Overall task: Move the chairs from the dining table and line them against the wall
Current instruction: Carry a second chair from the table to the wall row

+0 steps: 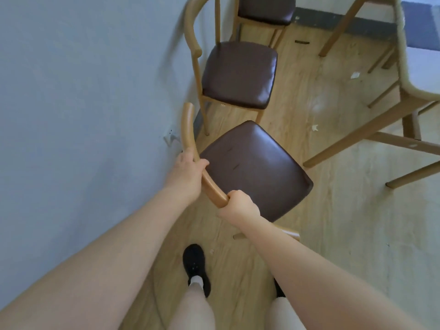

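two chairs [238,75] are already lined against the wall [83,91], while a third chair [254,170], skewed near the wall, is gripped by its curved backrest with the left hand [188,172] and right hand [240,204] curled round it, still to be squared.

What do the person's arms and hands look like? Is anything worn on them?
Both forearms are bare as far as the view shows: no sleeves appear. The left hand and right hand carry no gloves, and no rings, watch or bracelet show.
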